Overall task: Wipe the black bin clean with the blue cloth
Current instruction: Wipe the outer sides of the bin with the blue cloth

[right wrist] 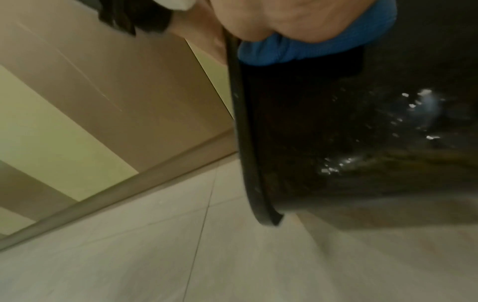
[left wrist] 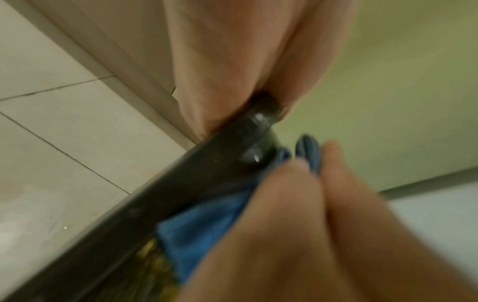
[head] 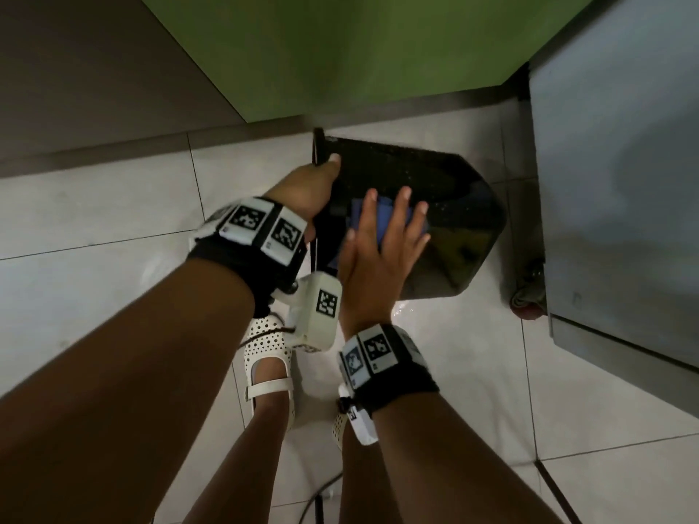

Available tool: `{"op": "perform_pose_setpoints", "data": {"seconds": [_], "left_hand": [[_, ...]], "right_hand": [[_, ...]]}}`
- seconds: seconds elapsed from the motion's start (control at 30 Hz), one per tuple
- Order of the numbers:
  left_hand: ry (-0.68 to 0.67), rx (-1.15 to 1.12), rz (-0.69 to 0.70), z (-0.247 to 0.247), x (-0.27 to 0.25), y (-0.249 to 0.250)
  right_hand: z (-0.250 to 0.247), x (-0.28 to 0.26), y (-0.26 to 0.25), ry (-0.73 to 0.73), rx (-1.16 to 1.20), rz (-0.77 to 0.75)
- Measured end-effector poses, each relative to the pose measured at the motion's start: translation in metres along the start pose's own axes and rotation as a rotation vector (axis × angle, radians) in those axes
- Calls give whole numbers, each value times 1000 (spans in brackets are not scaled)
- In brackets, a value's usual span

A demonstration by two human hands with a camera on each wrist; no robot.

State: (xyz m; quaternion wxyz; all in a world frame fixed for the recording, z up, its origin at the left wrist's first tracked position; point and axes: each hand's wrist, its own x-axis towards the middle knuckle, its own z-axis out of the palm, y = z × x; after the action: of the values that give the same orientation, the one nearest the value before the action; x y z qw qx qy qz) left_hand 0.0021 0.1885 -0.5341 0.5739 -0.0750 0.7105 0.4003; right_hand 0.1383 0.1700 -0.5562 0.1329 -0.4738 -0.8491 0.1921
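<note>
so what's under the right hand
The blue cloth, pressed flat against the black bin by the right hand. The hand covers most of the cloth, hiding the bin surface beneath.

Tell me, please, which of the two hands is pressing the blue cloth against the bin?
The right hand, fingers spread flat over the blue cloth on the black bin; the left hand only grips the bin's rim.
</note>
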Motion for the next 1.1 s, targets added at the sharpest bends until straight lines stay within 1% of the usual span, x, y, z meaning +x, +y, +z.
{"op": "perform_pose_setpoints", "data": {"seconds": [0.07, 0.1, 0.17, 0.23, 0.33, 0.43, 0.5, 0.57, 0.63, 0.73, 0.8, 0.87, 0.93, 0.97, 1.0, 1.1], "left_hand": [[-17, 16, 83, -1, -6, -5], [-13, 43, 117, -1, -11, -6], [1, 70, 186, -6, -8, -14], [34, 59, 221, -12, 1, -28], [71, 12, 240, -13, -10, -35], [105, 54, 258, -11, -17, -44], [112, 140, 250, -11, -15, -49], [110, 191, 227, -11, -15, -56], [116, 184, 206, -10, -13, -63], [132, 178, 178, -9, -11, -70], [132, 201, 164, -9, -10, -72], [103, 246, 134, -11, -9, -69], [22, 216, 89, -13, -9, -60], [3, 185, 79, -11, -9, -56], [30, 156, 96, -8, -8, -53], [207, 99, 172, -1, -7, -49]], "right_hand": [[3, 10, -13, 4, -2, -78], [4, 15, -17, 4, 1, -83], [6, 24, -18, 14, -17, -61], [9, 31, -18, 7, -7, -25], [16, 41, -9, 19, -14, 2], [19, 46, 15, 24, -71, 58], [18, 46, 31, 27, -103, 99], [16, 43, 45, -19, -122, 142], [15, 40, 58, -67, -120, 185], [10, 43, 76, -81, -135, 227], [5, 51, 85, -125, -137, 290], [1, 57, 89, -167, -158, 348], [-1, 57, 90, -174, -206, 332], [-1, 55, 90, -174, -224, 320], [0, 52, 91, -173, -234, 316], [5, 46, 90, -142, -251, 306]]}}
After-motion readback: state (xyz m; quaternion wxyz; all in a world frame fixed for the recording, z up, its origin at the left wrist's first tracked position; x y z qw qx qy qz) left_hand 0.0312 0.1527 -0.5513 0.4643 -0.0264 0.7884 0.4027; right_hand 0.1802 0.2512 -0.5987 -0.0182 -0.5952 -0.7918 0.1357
